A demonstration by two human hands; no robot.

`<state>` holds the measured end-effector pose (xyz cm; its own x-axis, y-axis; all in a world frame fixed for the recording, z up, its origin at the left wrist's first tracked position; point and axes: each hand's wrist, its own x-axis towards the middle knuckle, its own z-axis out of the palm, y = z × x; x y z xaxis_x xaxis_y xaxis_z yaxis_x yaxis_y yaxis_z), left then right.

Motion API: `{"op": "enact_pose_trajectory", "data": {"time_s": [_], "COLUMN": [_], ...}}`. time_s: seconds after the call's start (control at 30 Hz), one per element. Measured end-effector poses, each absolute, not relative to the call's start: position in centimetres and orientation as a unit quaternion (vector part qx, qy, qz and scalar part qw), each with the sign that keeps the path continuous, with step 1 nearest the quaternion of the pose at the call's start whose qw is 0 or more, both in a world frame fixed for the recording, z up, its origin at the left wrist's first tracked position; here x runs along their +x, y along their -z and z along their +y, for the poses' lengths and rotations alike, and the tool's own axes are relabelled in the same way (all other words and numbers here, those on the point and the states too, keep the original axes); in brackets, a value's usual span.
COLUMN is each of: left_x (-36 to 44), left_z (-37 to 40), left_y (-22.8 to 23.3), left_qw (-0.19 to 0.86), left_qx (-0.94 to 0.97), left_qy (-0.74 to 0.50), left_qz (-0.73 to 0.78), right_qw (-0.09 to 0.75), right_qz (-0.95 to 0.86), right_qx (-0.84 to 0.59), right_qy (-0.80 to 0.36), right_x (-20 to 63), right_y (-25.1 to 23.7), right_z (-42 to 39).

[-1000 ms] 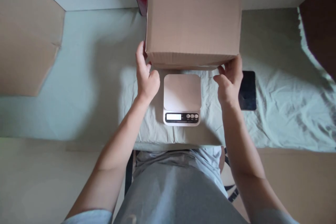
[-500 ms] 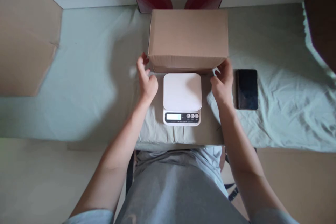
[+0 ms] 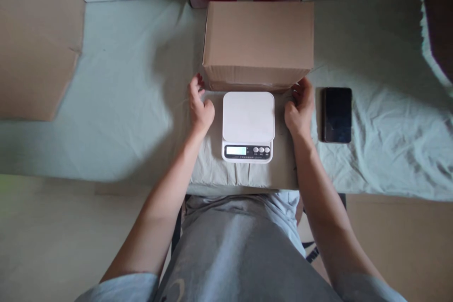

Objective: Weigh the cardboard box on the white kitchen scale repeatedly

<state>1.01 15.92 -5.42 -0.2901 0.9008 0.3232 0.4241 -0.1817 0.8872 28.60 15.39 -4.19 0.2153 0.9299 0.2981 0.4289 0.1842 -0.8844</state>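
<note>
- Left hand [image 3: 200, 108] rests loosely curled on the sheet, holding nothing, fingertips at the near left corner of the cardboard box [image 3: 258, 40].
- Right hand [image 3: 300, 109], likewise empty and half open, touches the near right corner.
- Box sits on the sheet [image 3: 116, 89], just behind the white scale [image 3: 248, 118].
- Phone [image 3: 337, 114] lies right of the right hand.

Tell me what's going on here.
A seated person has both hands at the near bottom corners of a plain brown cardboard box on a pale green sheet: left hand and right hand. A white digital kitchen scale sits bare between them, and a black smartphone lies to the right.
</note>
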Motion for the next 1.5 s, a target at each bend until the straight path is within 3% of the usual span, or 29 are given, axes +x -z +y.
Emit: {"op": "enact_pose_trajectory", "data": {"time_s": [0.37,0.5,0.67,0.87,1.13,1.5], "left_x": [0.8,1.4,1.8,2.3,3.3,3.2], "left_z": [16.4,17.7,17.4,10.6,3.1,1.5], "left_y": [5.9,5.7,2.1,-3.5,-3.1,-1.0], "left_qw": [0.220,0.270,0.282,0.245,0.277,0.304], "left_qx": [0.575,0.582,0.588,0.610,0.553,0.530], "left_qy": [-0.522,-0.511,-0.533,-0.554,-0.512,-0.512], "left_qz": [0.590,0.572,0.539,0.511,0.596,0.604], "right_qw": [0.529,0.537,0.571,0.645,0.595,0.577], "right_qz": [-0.566,-0.573,-0.585,-0.544,-0.492,-0.504], "right_qx": [-0.560,-0.526,-0.496,-0.431,-0.537,-0.536], "right_qy": [-0.294,-0.327,-0.294,-0.320,-0.341,-0.355], "right_x": [28.2,27.8,27.4,27.0,26.0,26.6], "right_y": [3.4,2.8,-0.5,-4.0,-1.8,0.6], "right_z": [15.6,17.3,17.4,11.2,3.7,3.2]}}
